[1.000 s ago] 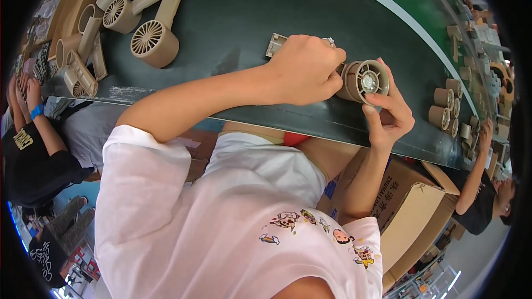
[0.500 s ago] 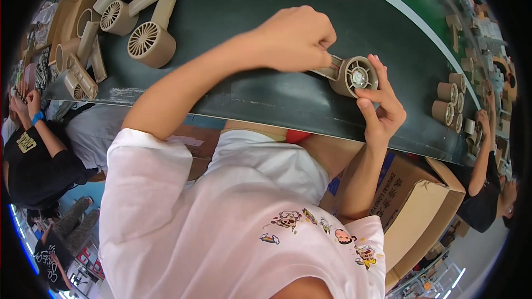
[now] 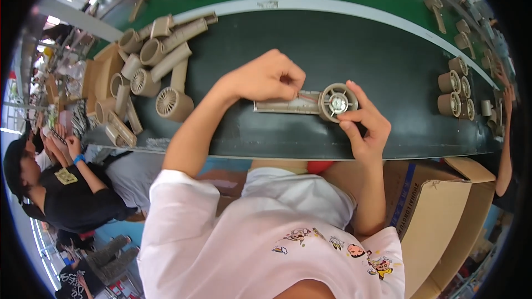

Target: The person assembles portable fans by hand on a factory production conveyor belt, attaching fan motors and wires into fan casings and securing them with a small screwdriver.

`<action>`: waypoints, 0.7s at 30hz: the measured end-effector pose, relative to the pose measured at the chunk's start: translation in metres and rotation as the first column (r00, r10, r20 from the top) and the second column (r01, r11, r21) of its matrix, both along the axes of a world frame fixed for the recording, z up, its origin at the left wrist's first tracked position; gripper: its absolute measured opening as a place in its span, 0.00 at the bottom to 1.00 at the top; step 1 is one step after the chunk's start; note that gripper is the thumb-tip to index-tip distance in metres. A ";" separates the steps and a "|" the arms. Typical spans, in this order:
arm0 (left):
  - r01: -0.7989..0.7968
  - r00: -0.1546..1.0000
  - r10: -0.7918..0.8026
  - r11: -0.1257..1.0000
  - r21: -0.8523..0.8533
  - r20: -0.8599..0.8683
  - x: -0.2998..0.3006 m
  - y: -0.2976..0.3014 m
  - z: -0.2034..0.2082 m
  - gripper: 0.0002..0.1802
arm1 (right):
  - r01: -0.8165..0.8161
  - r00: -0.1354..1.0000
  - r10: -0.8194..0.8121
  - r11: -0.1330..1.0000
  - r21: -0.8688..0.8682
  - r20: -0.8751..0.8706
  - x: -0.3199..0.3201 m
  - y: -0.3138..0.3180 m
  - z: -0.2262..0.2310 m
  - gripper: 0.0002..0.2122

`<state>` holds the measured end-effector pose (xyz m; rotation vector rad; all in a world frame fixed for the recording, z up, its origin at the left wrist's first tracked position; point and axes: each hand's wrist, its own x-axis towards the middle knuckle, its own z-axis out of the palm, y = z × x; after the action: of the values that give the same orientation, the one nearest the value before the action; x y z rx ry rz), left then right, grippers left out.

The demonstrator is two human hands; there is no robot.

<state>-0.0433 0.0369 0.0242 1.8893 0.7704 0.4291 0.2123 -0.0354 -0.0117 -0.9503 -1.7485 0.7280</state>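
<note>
A beige handheld-fan housing (image 3: pixel 288 107) lies on the dark table in front of me, its open handle pointing left and its round spoked head at the right. A shiny metallic part shows in the head's centre. My right hand (image 3: pixel 368 127) grips the head's right rim between thumb and fingers. Over the handle, my left hand (image 3: pixel 269 77) is closed with its fingertips down near thin reddish wires (image 3: pixel 310 98) inside the channel; whether it pinches them is hidden.
Several beige fan housings (image 3: pixel 174 105) are heaped at the left beside a cardboard box (image 3: pixel 102 72). Short round fan heads (image 3: pixel 449 104) stand stacked at the right. Beyond a pale rail (image 3: pixel 332 4) runs a green belt. An open carton (image 3: pixel 438 199) sits below the table edge; people work on both sides.
The view has shifted, showing more of the belt and the whole handle. My left hand stays closed over the handle, and my right hand keeps its grip on the head.
</note>
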 end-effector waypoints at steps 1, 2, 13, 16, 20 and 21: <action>0.011 1.000 -0.011 1.000 0.018 0.000 0.001 0.001 0.001 0.05 | 0.000 1.000 -0.001 1.000 0.004 0.017 0.001 0.000 0.002 0.05; -0.009 1.000 0.009 1.000 0.015 -0.023 0.003 -0.001 0.003 0.04 | 0.005 1.000 -0.005 1.000 0.003 0.015 0.003 -0.001 0.002 0.05; -0.664 0.747 0.663 0.748 0.001 0.047 -0.026 0.027 -0.014 0.05 | 0.129 0.992 -0.129 0.986 0.104 -0.008 0.007 -0.004 -0.005 0.12; -0.857 0.441 0.892 0.388 0.339 0.095 -0.051 0.077 -0.042 0.07 | 0.124 0.991 -0.128 0.981 0.152 0.022 -0.001 0.001 -0.003 0.12; -0.720 0.135 0.988 0.043 0.693 0.079 -0.016 0.139 -0.018 0.11 | 0.167 0.984 -0.175 0.971 0.171 0.035 0.002 0.001 -0.007 0.11; -0.705 0.100 0.989 -0.005 0.710 0.106 -0.022 0.163 -0.025 0.11 | 0.178 0.982 -0.185 0.970 0.166 0.028 0.001 0.001 -0.005 0.10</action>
<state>-0.0649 0.1998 -0.0011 1.7502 2.5604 1.2248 0.2132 -0.0348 -0.0171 -1.0041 -1.7038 0.4430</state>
